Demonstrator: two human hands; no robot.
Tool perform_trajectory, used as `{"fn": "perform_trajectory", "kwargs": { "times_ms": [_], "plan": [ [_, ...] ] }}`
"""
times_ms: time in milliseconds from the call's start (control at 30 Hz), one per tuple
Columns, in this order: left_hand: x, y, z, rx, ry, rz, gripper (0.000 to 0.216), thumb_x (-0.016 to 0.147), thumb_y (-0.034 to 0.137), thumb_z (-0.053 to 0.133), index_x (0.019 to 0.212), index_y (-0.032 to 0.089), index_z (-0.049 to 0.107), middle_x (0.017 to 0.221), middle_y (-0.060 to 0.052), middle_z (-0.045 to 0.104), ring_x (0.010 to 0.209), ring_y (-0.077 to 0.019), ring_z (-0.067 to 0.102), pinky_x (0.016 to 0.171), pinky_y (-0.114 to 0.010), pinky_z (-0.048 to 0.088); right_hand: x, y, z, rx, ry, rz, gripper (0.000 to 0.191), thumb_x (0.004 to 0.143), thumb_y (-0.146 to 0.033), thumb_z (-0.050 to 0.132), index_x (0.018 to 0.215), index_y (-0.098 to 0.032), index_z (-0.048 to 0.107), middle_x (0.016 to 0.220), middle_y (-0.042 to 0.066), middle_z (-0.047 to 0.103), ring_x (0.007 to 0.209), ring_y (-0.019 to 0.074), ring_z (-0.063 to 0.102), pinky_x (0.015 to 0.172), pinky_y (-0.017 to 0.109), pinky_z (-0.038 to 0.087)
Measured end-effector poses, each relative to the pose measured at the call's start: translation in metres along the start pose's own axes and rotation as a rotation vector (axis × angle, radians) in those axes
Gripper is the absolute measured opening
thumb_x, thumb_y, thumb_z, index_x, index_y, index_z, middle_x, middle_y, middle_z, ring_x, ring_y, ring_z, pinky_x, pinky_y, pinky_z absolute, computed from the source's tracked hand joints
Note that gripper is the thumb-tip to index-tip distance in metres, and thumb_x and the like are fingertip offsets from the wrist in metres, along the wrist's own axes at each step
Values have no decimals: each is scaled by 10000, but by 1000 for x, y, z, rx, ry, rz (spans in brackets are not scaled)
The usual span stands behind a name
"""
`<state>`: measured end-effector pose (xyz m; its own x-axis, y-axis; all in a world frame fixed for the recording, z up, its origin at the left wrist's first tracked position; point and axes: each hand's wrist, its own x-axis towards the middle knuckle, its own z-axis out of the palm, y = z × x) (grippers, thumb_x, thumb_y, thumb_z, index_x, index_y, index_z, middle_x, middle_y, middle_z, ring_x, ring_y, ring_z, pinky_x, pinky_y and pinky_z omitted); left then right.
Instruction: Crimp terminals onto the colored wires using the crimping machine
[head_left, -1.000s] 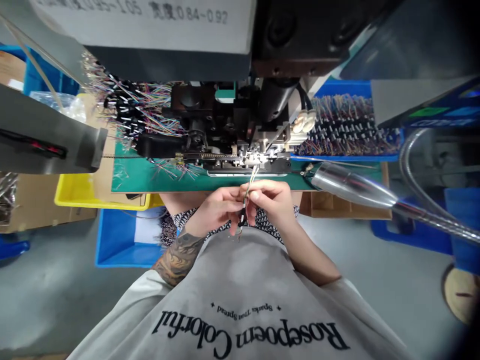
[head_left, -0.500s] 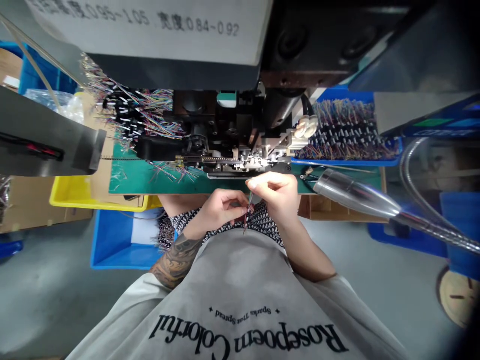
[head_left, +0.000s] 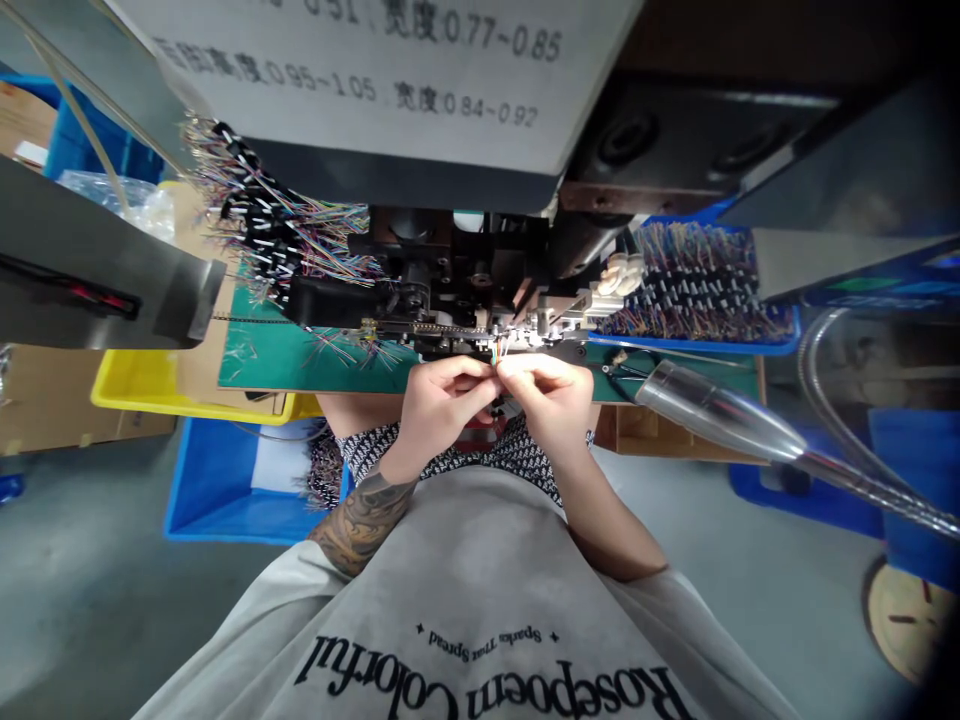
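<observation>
Thin coloured wires (head_left: 498, 350) stick up between my fingertips, pointing at the lit working point of a crimping machine (head_left: 480, 270). My left hand (head_left: 450, 400) pinches the wires from the left, thumb and forefinger pressed together. Right beside it, my right hand (head_left: 551, 395) is closed on the same wires, its fingertips almost touching the left ones. The lower part of the wires is mostly hidden by my fingers. Both hands are over the front edge of the green work surface (head_left: 277, 360), close below the machine head.
Bundles of wires with black sleeves (head_left: 262, 230) lie left of the machine. More fill a blue tray (head_left: 780, 330) on the right. A clear-tipped flexible metal tube (head_left: 712, 400) reaches in from the right. At left stand a yellow bin (head_left: 112, 385) and a blue bin (head_left: 195, 500).
Both hands have moved up and forward to the machine, and the fingertips have come together. The wires, which hung downward between the hands, now point at the lit spot. The view has shifted slightly.
</observation>
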<state>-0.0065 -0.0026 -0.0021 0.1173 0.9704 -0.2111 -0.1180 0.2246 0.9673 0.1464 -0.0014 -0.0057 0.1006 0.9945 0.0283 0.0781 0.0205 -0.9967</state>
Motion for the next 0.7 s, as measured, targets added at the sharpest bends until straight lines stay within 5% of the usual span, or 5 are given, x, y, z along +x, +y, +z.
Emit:
{"fn": "perform_trajectory", "kwargs": {
  "times_ms": [333, 700],
  "plan": [
    [2, -4, 6, 49, 100, 92, 171, 787, 321, 876, 843, 182, 793, 843, -40, 814, 751, -173, 779, 734, -303, 688, 5, -4, 9, 67, 130, 86, 297, 876, -382, 726, 643, -199, 743, 574, -8, 611, 556, 117, 525, 569, 276, 477],
    [3, -7, 3, 91, 142, 101, 196, 822, 375, 857, 830, 190, 792, 798, -28, 800, 718, -168, 761, 685, -280, 657, 6, -6, 13, 116, 160, 141, 272, 864, -405, 749, 695, -198, 801, 524, -30, 540, 521, 100, 462, 552, 272, 445]
  ]
}}
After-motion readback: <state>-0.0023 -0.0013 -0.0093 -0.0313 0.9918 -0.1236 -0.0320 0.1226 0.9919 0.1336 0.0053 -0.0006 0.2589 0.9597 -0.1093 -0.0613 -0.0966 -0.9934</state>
